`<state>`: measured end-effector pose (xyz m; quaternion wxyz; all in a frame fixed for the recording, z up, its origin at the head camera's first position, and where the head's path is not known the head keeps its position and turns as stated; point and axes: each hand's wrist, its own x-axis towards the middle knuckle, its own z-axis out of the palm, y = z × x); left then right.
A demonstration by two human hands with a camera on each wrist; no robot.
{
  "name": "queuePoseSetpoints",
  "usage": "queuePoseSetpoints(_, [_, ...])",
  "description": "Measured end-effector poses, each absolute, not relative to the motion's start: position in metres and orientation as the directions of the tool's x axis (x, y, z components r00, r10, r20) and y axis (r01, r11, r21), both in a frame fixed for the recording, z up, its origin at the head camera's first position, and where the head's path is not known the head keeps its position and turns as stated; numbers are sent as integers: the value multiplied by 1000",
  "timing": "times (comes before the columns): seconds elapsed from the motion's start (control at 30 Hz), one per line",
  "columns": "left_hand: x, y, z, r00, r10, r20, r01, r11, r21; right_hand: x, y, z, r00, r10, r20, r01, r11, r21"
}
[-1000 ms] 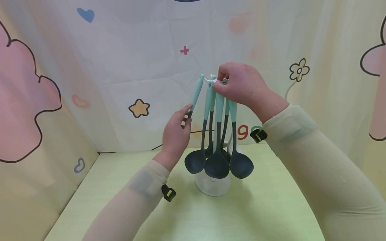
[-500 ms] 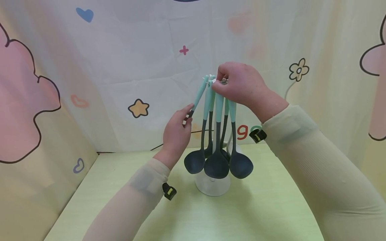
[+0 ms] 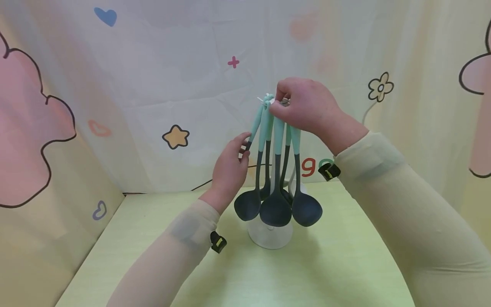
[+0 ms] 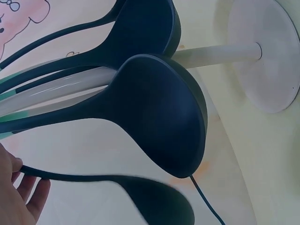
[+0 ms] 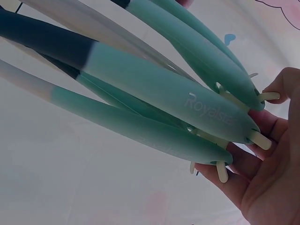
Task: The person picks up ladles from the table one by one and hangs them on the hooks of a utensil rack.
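In the head view my left hand [image 3: 230, 168] pinches a ladle [image 3: 256, 123] where its mint handle meets the dark shaft. The tip of that handle meets the top of a white utensil rack [image 3: 270, 236]. In the left wrist view the ladle's dark head [image 4: 161, 201] is partly cut off by the frame. My right hand [image 3: 307, 102] grips the top of the rack, with fingers around its white hooks [image 5: 259, 139] in the right wrist view. Several dark ladles [image 3: 275, 211] with mint handles hang from the rack, their bowls down.
The rack's round base stands on a pale green-yellow table [image 3: 326, 264]. A white curtain [image 3: 192, 85] with printed drawings hangs behind it. Pale utensil shafts partly hide behind the hanging ladles.
My left hand has shifted slightly right with the ladle, bringing its handle tip from beside the rack's top onto the hook area. The right hand stays in place.
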<state>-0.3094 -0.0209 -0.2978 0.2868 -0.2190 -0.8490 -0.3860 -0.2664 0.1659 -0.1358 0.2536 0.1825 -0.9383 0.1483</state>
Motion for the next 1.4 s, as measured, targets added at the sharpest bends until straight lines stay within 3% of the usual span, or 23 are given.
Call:
queuePoseSetpoints(0.33, [-312, -15, -298, -792, 167, 587, 555, 598, 578, -266, 165, -136, -802, -283, 526, -432, 883, -182])
queuePoseSetpoints(0.7, [-307, -17, -301, -816, 178, 550, 563, 457, 689, -266, 166, -137, -798, -305, 520, -450, 876, -176])
queuePoseSetpoints(1.07, [-308, -30, -305, -883, 187, 430, 465, 462, 755, -268, 160, -142, -797, -333, 505, -484, 851, -203])
queuePoseSetpoints(1.4, [-303, -35, -316, -878, 239, 415, 479, 462, 747, -270, 168, -148, -789, -304, 533, -503, 818, -278])
